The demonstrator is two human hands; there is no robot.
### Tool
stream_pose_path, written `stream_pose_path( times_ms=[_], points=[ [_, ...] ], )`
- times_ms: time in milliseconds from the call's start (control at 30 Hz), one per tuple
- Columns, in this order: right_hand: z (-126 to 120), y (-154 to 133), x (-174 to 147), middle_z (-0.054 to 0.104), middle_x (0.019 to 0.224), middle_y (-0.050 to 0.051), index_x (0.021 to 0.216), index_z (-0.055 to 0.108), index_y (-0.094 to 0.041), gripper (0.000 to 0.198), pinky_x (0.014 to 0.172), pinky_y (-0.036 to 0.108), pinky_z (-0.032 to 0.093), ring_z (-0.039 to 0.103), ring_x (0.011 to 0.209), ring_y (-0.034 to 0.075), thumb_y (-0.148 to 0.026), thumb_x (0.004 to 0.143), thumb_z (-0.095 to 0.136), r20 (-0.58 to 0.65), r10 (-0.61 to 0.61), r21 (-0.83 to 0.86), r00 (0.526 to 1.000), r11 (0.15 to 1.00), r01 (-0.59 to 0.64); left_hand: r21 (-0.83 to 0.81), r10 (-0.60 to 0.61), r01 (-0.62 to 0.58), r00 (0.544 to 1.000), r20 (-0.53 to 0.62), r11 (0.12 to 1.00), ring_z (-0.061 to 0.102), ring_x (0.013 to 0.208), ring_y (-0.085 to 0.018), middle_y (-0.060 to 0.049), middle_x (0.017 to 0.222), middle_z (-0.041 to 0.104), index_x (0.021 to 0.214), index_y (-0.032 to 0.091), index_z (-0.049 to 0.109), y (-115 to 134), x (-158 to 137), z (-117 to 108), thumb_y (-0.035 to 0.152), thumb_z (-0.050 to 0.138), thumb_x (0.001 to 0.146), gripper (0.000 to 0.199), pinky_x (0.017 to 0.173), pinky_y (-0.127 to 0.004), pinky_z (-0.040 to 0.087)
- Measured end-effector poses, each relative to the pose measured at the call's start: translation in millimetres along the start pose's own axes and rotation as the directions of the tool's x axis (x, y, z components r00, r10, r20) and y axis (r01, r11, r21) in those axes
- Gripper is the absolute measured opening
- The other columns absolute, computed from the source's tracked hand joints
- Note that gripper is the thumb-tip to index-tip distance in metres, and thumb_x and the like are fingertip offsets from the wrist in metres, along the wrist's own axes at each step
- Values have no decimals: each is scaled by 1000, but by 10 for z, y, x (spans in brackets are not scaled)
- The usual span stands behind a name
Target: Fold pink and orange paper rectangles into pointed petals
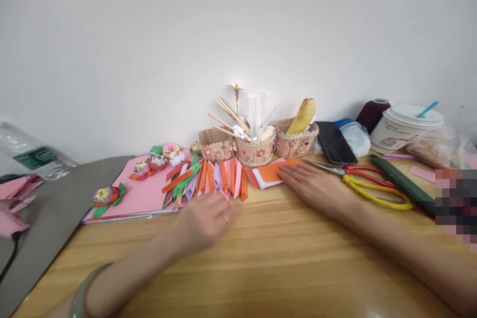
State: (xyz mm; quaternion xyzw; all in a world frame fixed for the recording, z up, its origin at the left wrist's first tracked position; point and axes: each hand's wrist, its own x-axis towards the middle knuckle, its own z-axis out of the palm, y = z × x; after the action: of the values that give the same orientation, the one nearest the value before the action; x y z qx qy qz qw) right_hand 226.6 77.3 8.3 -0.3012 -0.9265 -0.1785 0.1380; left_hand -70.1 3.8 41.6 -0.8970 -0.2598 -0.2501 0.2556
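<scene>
My right hand (313, 186) lies with its fingers stretched out, their tips on the orange top sheet of a small stack of paper squares (270, 173). White and pink sheets peek out under it. Left of the stack stands a row of folded paper strips (208, 178) in orange, pink, purple and green. My left hand (208, 221) hovers or rests just in front of this row, blurred and bent at the fingers; the fingertips are hard to make out. Beside my right hand lie scissors (376, 186) with red and yellow handles.
Along the wall stand decorated baskets, one with cotton swabs and sticks (256, 151), one with a banana (303, 117). To the right are a phone (336, 143), a lidded cup (404, 129) and a dark green tool (402, 184). Paper flowers (108, 198) and a bottle (35, 154) sit left.
</scene>
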Motion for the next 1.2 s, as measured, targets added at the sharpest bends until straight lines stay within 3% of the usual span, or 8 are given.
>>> stream_pose_path(
  times_ms=[100, 267, 467, 633, 700, 800, 933, 1200],
  points=[
    [-15, -18, 9, 68, 108, 16, 109, 61, -9, 32, 81, 38, 52, 65, 97, 25, -2, 84, 41, 7, -17, -23, 1000, 1000, 17, -119, 159, -152, 986, 43, 981, 53, 57, -11, 3, 58, 54, 82, 15, 59, 251, 59, 127, 13, 50, 88, 12, 51, -24, 38],
    [-64, -26, -3, 71, 97, 14, 100, 64, -11, 26, 72, 37, 54, 67, 89, 25, -12, 91, 39, -56, 22, -40, 998, 999, -24, -197, 81, -72, 996, 39, 978, 54, 57, -13, 2, 61, 57, 77, 16, 59, 459, 197, 255, 22, 49, 88, 16, 50, -26, 41],
    [-207, -177, -267, 66, 113, 9, 124, 54, -22, 39, 86, 39, 50, 59, 109, 22, -14, 94, 31, -142, -82, 62, 987, 994, 92, -74, -41, 30, 988, -149, 997, 61, 87, -19, -5, 96, 67, 103, 13, 61, 574, 301, 236, 18, 56, 87, 17, 73, -31, 51],
    [-430, -510, -371, 71, 99, 7, 117, 57, -20, 37, 72, 32, 51, 65, 89, 19, -11, 95, 28, -171, -224, 123, 959, 961, 246, -119, -37, 33, 999, -34, 992, 57, 57, -15, -1, 60, 57, 78, 13, 61, 662, 227, 250, 9, 51, 85, 13, 47, -26, 44],
    [-470, -595, -349, 72, 91, 7, 109, 59, -16, 36, 64, 31, 51, 64, 79, 18, -10, 96, 26, -151, -248, 175, 957, 946, 272, -178, -6, 3, 1000, -12, 984, 55, 55, -15, -1, 57, 54, 83, 10, 61, 680, 191, 253, 8, 47, 86, 15, 44, -26, 42],
    [-453, -639, -340, 69, 82, 6, 102, 60, -15, 33, 58, 31, 47, 61, 70, 18, -13, 97, 27, -67, -182, 299, 981, 934, 194, -256, 17, -4, 999, 48, 967, 55, 56, -15, -1, 59, 54, 102, 5, 58, 682, 160, 248, 8, 39, 90, 23, 47, -26, 43],
    [-389, -593, -383, 62, 80, 5, 94, 61, -19, 24, 59, 29, 44, 57, 70, 17, -18, 96, 38, 87, -8, 487, 996, 873, -35, -344, -107, 168, 976, 187, 924, 53, 61, -15, -1, 64, 55, 74, 16, 55, 650, 144, 279, 11, 37, 93, 27, 48, -25, 40],
    [-280, -530, -438, 59, 79, 2, 88, 59, -22, 20, 62, 26, 44, 57, 71, 15, -25, 96, 41, 277, 276, 598, 920, 700, -390, -530, -318, 434, 899, 300, 728, 52, 61, -14, -1, 68, 57, 75, 17, 52, 564, 193, 336, 21, 37, 95, 25, 54, -25, 40]
  ],
)
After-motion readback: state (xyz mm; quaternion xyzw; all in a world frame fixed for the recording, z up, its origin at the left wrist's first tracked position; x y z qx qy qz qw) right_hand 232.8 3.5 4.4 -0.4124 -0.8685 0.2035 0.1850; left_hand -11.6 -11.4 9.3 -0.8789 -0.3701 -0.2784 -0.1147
